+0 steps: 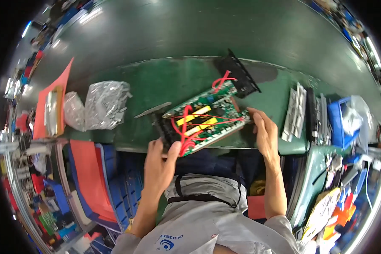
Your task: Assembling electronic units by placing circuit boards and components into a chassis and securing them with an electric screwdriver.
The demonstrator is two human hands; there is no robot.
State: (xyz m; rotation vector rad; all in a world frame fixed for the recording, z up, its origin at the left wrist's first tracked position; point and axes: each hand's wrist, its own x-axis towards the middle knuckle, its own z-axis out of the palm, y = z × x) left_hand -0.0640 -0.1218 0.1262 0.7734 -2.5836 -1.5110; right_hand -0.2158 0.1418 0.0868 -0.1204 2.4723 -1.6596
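A green circuit board assembly (224,111) with red wires and yellow-wrapped components lies tilted across the front of the green bench. At its left end is a black panel (167,129). My left hand (161,160) grips the near left corner, thumb on top and fingers curled round the edge. At the far right end, my right hand (264,131) has its thumb and fingers on the board's corner. Behind the board stands a separate-looking black panel (240,76); a red wire loop lies close to it. A thin metal tool (153,109) rests left of the board.
Clear plastic bags (106,106) lie on the left beside a red sheet (51,101). Metal strips (294,111) and a blue bin (339,125) with plastic wrap stand on the right. Below the bench, at left, is a blue crate (118,182).
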